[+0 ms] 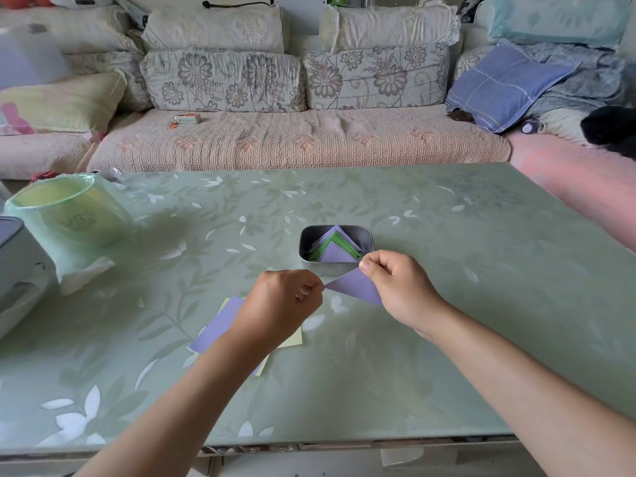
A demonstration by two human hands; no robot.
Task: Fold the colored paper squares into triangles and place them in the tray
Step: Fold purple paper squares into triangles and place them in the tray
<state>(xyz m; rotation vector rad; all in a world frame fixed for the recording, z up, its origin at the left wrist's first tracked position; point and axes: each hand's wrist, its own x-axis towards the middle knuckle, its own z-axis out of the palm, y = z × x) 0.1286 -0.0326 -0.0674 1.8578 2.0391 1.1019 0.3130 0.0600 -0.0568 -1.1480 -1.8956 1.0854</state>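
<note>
While the left hand [282, 301] pinches the sharp left tip of a lilac paper triangle [354, 285] with its curled fingers [306, 289], the right hand [395, 287] grips the upper right corner between thumb and bent fingers [385, 261]. The smooth, matte sheet is stretched taut between them. Its lower right corner is hidden behind the right hand, and whether it touches the surface cannot be told. It sits over the desk [447, 304], just in front of the tray [304, 247].

The tray is a small rectangular tin of dull grey metal with rounded corners and shallow walls. Inside it lie folded triangles [335, 253], lilac and green, nested with their points towards the far wall, so the coloured edges show as stacked chevrons.

Under the left forearm, flat on the desk, lies a loose pile of paper squares [220, 325], lilac on top with pale yellow edges showing beneath, the sheets slightly fanned.

The desk has a glossy pale green top patterned with white and darker green leaves. At its far left corner stands a round bin [69, 215] lined with thin, translucent green plastic film, and beside that is a smooth grey appliance [17, 256] with rounded edges. Beyond the desk runs a sofa [296, 139] with a quilted pink seat cover and cream cushions printed with flowers; a blue checked pillow [502, 84] leans at its right end.
</note>
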